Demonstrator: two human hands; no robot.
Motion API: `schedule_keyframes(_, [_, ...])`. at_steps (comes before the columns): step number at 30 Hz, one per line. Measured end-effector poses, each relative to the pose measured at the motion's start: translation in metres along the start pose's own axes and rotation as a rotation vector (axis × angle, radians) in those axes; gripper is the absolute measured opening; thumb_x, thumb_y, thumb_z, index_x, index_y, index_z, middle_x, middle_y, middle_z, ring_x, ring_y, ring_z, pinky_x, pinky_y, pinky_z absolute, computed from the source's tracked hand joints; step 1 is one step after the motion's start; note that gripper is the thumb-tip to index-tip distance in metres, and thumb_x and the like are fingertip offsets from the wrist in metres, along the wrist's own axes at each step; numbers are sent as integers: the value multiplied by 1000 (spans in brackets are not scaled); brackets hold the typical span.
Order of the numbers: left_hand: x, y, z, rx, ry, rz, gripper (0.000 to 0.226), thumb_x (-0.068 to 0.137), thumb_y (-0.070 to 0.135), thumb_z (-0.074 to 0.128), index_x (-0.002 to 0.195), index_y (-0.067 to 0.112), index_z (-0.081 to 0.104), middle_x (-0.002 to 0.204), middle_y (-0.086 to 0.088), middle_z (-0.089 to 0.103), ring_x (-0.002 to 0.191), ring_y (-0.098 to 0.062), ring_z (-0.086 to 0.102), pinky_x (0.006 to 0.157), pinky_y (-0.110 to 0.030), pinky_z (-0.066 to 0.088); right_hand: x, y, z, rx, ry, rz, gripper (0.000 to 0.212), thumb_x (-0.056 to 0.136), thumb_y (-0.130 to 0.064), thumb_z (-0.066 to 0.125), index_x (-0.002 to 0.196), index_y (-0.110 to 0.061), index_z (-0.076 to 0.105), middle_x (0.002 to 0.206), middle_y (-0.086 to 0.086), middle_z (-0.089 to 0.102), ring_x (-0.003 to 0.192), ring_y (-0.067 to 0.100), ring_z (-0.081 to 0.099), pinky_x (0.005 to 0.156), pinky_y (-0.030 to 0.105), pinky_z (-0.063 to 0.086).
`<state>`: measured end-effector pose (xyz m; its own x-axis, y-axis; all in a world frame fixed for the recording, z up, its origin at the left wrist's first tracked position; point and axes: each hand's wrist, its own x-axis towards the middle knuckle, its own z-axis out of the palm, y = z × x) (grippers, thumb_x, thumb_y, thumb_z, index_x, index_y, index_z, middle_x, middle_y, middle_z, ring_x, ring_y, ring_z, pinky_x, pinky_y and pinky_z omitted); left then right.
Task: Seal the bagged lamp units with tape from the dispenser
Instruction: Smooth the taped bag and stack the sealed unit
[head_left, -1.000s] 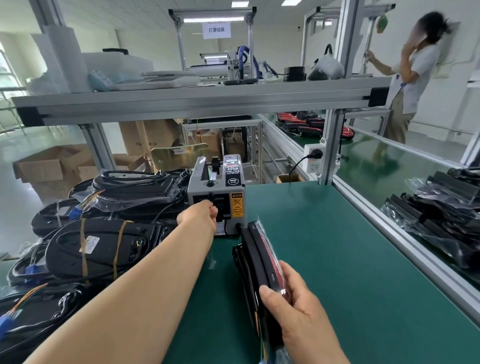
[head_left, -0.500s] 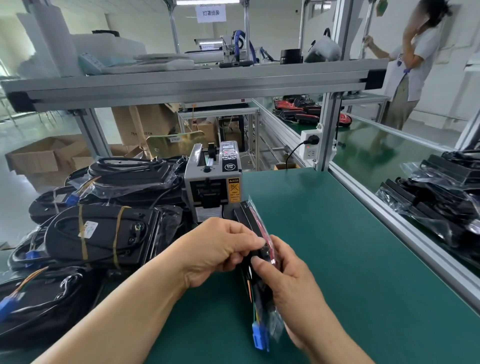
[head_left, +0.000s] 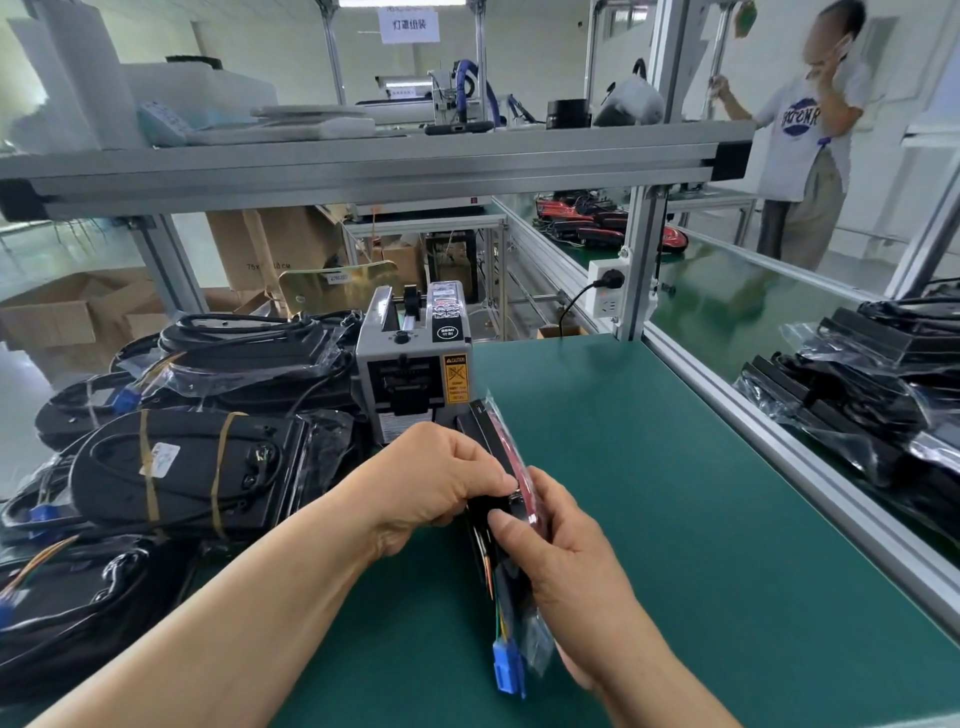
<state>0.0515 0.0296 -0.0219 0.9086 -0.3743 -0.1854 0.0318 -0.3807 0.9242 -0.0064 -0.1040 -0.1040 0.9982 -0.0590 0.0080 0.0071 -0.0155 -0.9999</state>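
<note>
Just in front of the grey box-shaped tape dispenser (head_left: 410, 374), the right hand (head_left: 561, 566) grips the black-and-red lamp unit in its clear plastic bag (head_left: 484, 431) on edge while the left hand (head_left: 436, 483) pinches its top, where the seal, I'd say, wants smoothing down flat, without wrinkles.

Green surface (head_left: 649, 493) lying open rightward; tape dispenser (head_left: 413, 374) blocking ahead, lamp pile (head_left: 192, 467) crowding left, aluminium rail (head_left: 779, 441) bounding right, gap behind dispenser seemingly narrow.
</note>
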Motion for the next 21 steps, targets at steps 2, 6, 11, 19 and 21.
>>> schedule_keyframes(2, [2,-2,1,-1,18,7,10,78,12,76,69,10,73,53,0,52,39,-6,35,41,-17,28,0,0,0,-7,0,-5,51,73,-47,65,124,-46,58,112,-12,72,106,10,68,101,45,50])
schedule_keyframes(6, [4,-5,3,-13,58,29,11,78,11,77,68,10,72,56,-1,57,39,-4,38,40,-15,31,-1,0,0,-2,7,1,52,74,-44,65,126,-46,56,112,-14,72,106,7,67,101,42,50])
schedule_keyframes(11, [4,-9,6,-24,94,74,11,76,8,79,67,7,72,54,1,62,41,-1,48,41,-11,37,-3,-3,1,6,4,1,63,76,-44,65,137,-40,51,120,-14,69,112,6,65,105,41,48])
schedule_keyframes(19, [3,-23,16,-30,246,108,31,73,23,84,95,16,62,58,11,52,47,2,47,46,-10,39,-4,-4,-2,8,7,-29,54,79,-46,64,132,-44,54,117,-15,70,111,6,66,102,42,49])
schedule_keyframes(21, [3,-26,20,-71,249,96,35,71,25,85,95,18,61,57,12,51,46,3,46,45,-9,38,-4,-5,-2,0,14,-48,44,80,-47,63,123,-49,58,113,-14,72,108,8,67,100,44,50])
